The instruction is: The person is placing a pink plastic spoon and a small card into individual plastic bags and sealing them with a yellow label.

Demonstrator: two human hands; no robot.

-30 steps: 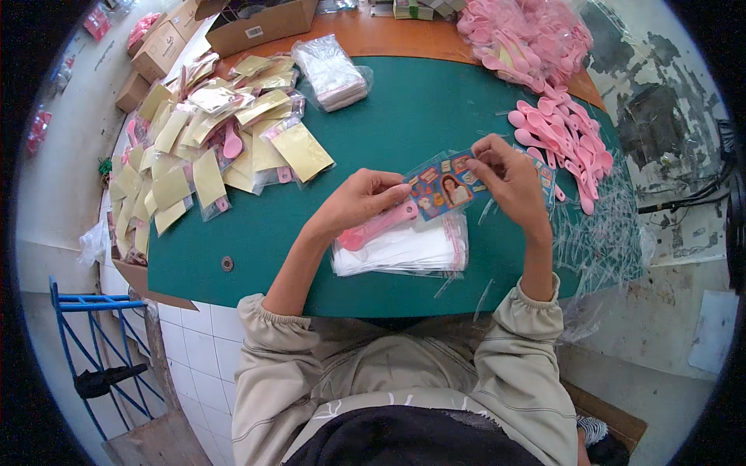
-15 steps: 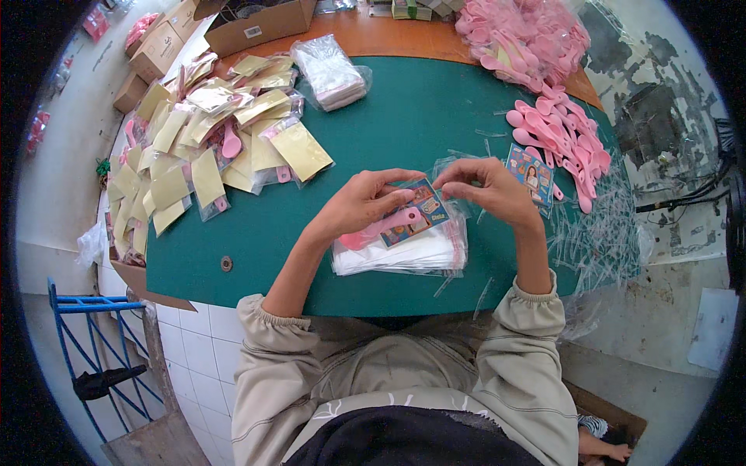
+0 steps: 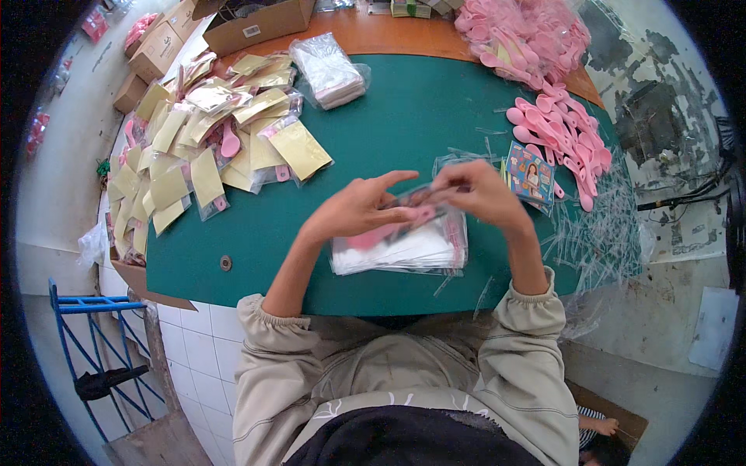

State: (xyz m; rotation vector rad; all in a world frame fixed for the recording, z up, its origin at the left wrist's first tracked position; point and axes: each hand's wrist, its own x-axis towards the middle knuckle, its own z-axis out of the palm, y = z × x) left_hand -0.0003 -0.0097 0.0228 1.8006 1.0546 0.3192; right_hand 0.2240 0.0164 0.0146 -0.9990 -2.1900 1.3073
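My right hand (image 3: 483,193) is closed in a pinch on the upper right end of a printed card (image 3: 422,196), which is smeared by motion. A pink spoon (image 3: 371,236) lies along the card, also blurred; whether clear plastic wraps both I cannot tell. Against their left side is my left hand (image 3: 353,208), index finger and thumb stretched apart, the thumb across the spoon. Under both hands a stack of clear plastic bags (image 3: 396,256) rests on the green table mat (image 3: 256,272). Beside my right hand is a pile of printed cards (image 3: 531,177).
Finished-looking packets with cream backs (image 3: 210,132) heap up at the left. Another bag bundle (image 3: 328,70) lies behind. Loose pink spoons (image 3: 563,140) and a bagged heap of spoons (image 3: 524,39) are at the right, near scattered clear strips (image 3: 594,233). A cardboard box (image 3: 256,27) stands at the back.
The card and spoon have shifted and blurred between my hands. My right hand has moved down slightly onto the card's end; my left index finger has lifted away from the card.
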